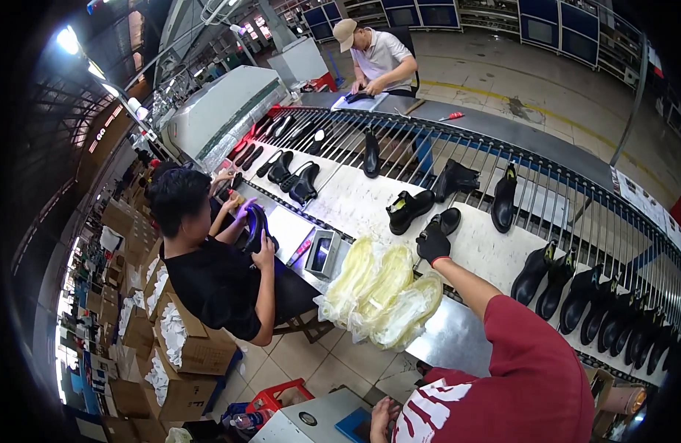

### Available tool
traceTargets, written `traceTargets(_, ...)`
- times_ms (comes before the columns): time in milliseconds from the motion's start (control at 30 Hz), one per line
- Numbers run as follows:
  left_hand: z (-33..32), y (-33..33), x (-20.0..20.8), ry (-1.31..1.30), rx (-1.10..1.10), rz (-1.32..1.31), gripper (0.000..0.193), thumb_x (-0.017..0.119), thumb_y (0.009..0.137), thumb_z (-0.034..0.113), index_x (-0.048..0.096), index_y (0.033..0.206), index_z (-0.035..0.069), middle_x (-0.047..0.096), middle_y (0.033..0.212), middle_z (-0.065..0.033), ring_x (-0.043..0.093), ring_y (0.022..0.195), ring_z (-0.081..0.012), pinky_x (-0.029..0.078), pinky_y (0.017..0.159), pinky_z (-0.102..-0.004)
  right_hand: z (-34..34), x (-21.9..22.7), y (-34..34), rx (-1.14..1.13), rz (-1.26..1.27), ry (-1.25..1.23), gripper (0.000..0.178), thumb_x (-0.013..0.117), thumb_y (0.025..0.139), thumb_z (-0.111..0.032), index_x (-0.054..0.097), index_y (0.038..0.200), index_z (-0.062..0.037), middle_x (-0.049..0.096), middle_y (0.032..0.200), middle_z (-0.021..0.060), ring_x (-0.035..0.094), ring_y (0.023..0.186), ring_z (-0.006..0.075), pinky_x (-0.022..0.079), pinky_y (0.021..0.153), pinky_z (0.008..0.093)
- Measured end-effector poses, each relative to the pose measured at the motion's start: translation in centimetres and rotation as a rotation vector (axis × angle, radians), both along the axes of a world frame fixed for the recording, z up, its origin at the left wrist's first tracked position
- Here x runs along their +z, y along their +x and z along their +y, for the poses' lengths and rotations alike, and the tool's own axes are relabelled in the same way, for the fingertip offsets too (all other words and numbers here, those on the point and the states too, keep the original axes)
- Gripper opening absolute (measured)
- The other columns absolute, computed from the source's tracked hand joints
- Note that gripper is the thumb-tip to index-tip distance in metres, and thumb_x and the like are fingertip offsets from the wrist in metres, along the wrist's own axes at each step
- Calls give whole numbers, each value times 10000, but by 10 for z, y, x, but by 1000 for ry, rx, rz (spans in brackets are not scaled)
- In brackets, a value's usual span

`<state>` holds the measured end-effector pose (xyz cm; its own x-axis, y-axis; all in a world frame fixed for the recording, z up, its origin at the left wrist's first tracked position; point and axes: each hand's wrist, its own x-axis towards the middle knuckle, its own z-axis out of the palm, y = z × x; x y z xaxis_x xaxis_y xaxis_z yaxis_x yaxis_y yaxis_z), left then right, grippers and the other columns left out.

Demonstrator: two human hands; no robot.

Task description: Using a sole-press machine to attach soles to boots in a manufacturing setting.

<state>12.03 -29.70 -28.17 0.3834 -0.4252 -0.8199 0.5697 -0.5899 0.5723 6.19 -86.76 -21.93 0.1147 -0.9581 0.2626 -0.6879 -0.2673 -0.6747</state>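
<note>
My right hand (432, 245), in a black glove, reaches out over the conveyor's near side. It is closed round a black ankle boot (450, 220), whose rounded toe shows beyond my fingers; the rest lies under the hand. Just past it lies another black boot (410, 211) with a yellow-green lining, and a black boot (456, 179) on its side touches that one. My bare left hand (385, 415) is low, beside my maroon shirt and a blue flat object (353, 425). Its fingers are loosely bent and apart, with nothing visible in them.
Pale yellow foot-shaped forms in clear plastic (388, 288) are piled left of my right arm. A row of black boots (602, 310) lines the conveyor (340, 177) to the right. A co-worker in black (215, 273) handles a shoe at left; another person (381, 59) works across.
</note>
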Motion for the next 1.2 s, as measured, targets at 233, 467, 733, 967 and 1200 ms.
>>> traceTargets(233, 30, 12, -1, 53, 58, 44, 430, 540, 1051, 289, 521, 1422, 73, 639, 1305, -125, 699, 995, -235, 578, 812, -347, -25, -6, -59, -13, -158, -166, 239, 714, 849, -266, 682, 981, -69, 675, 938, 152, 668, 900, 346, 527, 771, 427)
traceTargets(467, 8, 39, -1, 51, -95, -21, 471, 600, 1019, 306, 537, 1410, 52, 649, 1303, -131, 679, 1023, -247, 571, 829, -353, 64, 89, -165, 285, -109, -51, 185, 734, 844, -184, 620, 834, -39, 620, 830, 146, 637, 790, 324, 500, 684, 397)
traceTargets(733, -208, -1, 117, -512, -901, -618, 852, 788, 855, 235, 334, 1549, 35, 481, 1487, -239, 511, 1336, -367, 423, 1097, -409, 247, 43, -130, 725, -220, -43, 154, 674, 857, -164, 645, 948, -43, 618, 866, 127, 649, 783, 315, 512, 649, 433)
traceTargets(967, -251, -43, 120, -539, -1048, -691, 613, 804, 839, 209, 566, 1372, 23, 641, 1286, -212, 613, 1205, -357, 480, 1020, -386, 113, 98, -150, 464, -72, 77, 333, 701, 918, -373, 705, 1162, -146, 664, 928, 103, 670, 937, 303, 568, 759, 395)
traceTargets(1200, -280, -58, 118, -478, -1242, -686, 635, 771, 850, 191, 524, 1419, 55, 607, 1343, -216, 566, 1259, -379, 465, 1057, -410, -238, 40, -294, -498, 531, 155, 386, 467, 944, -340, 662, 1194, -119, 707, 1059, 249, 657, 1020, 500, 531, 881, 557)
